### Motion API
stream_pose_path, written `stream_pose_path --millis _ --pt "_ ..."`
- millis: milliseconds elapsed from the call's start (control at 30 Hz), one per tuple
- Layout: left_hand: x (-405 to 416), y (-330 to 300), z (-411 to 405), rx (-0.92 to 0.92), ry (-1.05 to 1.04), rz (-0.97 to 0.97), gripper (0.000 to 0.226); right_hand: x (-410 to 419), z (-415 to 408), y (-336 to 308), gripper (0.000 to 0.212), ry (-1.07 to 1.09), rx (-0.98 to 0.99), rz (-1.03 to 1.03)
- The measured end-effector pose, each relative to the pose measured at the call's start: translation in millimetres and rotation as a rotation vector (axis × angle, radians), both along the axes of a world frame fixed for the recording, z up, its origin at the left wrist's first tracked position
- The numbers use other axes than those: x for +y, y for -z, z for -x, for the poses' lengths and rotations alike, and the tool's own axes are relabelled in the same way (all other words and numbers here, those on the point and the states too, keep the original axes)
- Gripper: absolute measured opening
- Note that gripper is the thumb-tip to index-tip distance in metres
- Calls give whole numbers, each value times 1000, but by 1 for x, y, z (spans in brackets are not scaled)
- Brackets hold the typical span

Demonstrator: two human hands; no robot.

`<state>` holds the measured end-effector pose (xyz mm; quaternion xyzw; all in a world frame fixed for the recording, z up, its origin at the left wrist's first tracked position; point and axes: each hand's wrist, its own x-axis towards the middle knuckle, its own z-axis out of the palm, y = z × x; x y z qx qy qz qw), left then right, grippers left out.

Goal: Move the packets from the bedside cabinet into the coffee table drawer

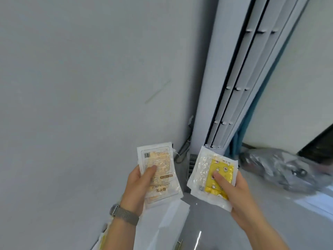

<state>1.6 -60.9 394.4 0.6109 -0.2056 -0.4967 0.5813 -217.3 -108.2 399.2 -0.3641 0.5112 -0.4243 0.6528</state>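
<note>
My left hand (139, 186) grips a small stack of pale packets (158, 170), printed backs with a barcode facing up, thumb pressed on top. My right hand (232, 188) holds another stack of packets (210, 170), the top one clear with a yellow patterned front, thumb lying across it. Both stacks are held up in front of me, side by side and apart. A metal mesh watch band (124, 214) sits on my left wrist. Neither the bedside cabinet nor the coffee table drawer is in view.
A grey wall (81, 87) fills the left. A tall white standing air conditioner (234, 78) stands in the corner with cables (183, 148) beside its base. A crumpled clear plastic bag (281, 168) lies on the glossy grey floor (270, 213) at right. White paper-like items (167, 224) lie below my hands.
</note>
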Motion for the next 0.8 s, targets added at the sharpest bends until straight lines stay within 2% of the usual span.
stream_pose_path --millis 367,600,800 --pt "-59 -28 117 70 422 25 14 36 137 -21 27 408 57 12" --pt "-64 -36 209 66 616 60 14 72 216 -22 26 576 37 25" --pt "-49 -38 321 24 851 61 18 124 304 -22 29 807 13 32"
